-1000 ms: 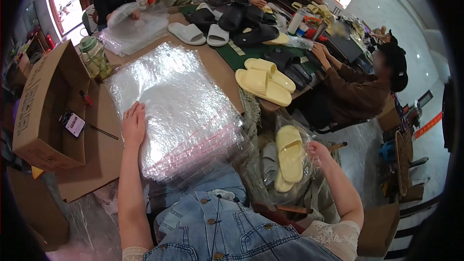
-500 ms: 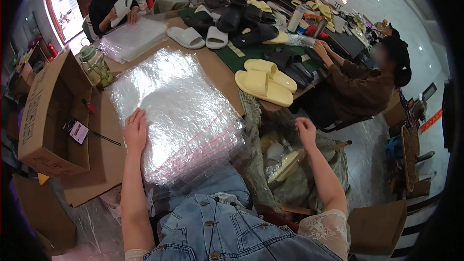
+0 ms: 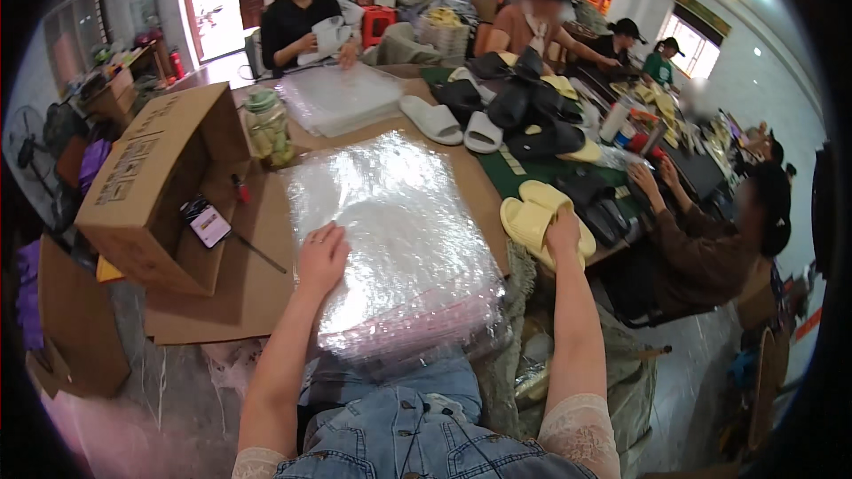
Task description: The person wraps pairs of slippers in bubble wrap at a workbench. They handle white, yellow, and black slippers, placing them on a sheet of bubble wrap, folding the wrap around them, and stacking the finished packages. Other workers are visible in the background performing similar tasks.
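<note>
A stack of clear plastic bags (image 3: 399, 222) with pinkish lower edges lies in front of me, its near edge reaching over my lap. My left hand (image 3: 323, 259) rests on the left side of the stack, fingers stretched out and lying flat. To the right, at the table's edge, is a pair of pale yellow slippers (image 3: 526, 220). My right hand (image 3: 563, 235) has its fingers bent around the upper of the right-hand slipper; the fingertips are partly hidden. Dark slippers (image 3: 593, 204) lie just beyond that pair.
An open cardboard box (image 3: 155, 191) on its side holds a phone (image 3: 209, 223). A lidded jar (image 3: 268, 129) stands behind it. White slippers (image 3: 432, 119) and a heap of black ones (image 3: 510, 105) lie farther back. Below right hangs a greenish sack (image 3: 621, 381). Several people sit around the table.
My right hand has moved from above the sack up to the yellow slippers and taken hold of one. My left hand stays on the bags. The whole view has shifted, showing more of the room.
</note>
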The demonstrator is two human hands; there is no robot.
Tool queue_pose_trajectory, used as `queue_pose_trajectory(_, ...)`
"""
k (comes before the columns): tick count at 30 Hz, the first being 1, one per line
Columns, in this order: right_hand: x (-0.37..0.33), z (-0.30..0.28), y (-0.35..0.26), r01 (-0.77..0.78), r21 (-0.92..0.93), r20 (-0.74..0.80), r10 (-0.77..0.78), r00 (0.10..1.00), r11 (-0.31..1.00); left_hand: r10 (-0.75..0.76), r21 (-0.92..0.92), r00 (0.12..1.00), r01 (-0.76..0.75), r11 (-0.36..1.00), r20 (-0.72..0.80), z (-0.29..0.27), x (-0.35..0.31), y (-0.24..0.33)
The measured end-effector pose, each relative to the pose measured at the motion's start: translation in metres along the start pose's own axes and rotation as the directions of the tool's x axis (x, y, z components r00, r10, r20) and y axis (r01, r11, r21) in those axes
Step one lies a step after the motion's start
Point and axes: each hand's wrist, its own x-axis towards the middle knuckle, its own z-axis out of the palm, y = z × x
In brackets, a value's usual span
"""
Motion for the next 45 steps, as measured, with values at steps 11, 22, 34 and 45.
queue_pose_trajectory(11,-0.076,0.002,0.009,0.095,0.210,-0.118,-0.071,0.990,0.973,0.183,0.049,0.853,-0.236,0.971,0.489,-0.048,-0.022,0.083)
queue_pose_trajectory(22,-0.158,-0.087,-0.009,0.189,0.734,-0.156,-0.108,0.982,0.653,0.193,0.056,0.918,-0.226,0.973,0.347,-0.009,-0.042,0.053)
queue_pose_trajectory(34,-0.204,-0.094,-0.065,0.251,0.794,-0.094,-0.297,0.950,0.554,0.314,0.120,0.829,-0.409,0.905,0.462,-0.030,-0.050,0.096)
queue_pose_trajectory(45,-0.207,-0.083,-0.062,0.170,0.920,-0.105,-0.196,0.975,0.353,-0.070,-0.521,0.926,0.270,0.809,0.371,-0.026,-0.035,0.089)
